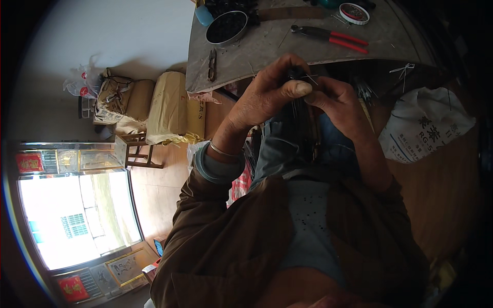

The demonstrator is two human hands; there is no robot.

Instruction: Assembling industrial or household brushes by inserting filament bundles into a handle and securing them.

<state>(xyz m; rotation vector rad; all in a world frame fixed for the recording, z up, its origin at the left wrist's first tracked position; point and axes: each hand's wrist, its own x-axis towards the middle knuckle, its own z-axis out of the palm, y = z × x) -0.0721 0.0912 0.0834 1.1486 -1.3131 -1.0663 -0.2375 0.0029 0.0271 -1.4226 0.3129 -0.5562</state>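
In front of my lap, just off the table's near edge, my left hand point(277, 84) is closed around a small black piece point(296, 73), thumb pressed along it. Thin pale wires point(312, 76) stick out of the piece towards the right. Right beside it, my right hand point(339, 105) has its fingers bent and pinched together close to the left thumb. Whatever lies between those right fingertips is too small or hidden to name. Below the hands, thin dark rods hang down over my legs, and I cannot tell what they join to.
On the table point(277, 41) lie red-handled pliers point(328, 37), small snips point(212, 65), a round bowl of black pieces point(226, 28) and a round white-rimmed tin point(354, 14). A white woven sack point(426, 123) stands right. Wrapped bales point(168, 105) and a wooden stool point(141, 151) stand left.
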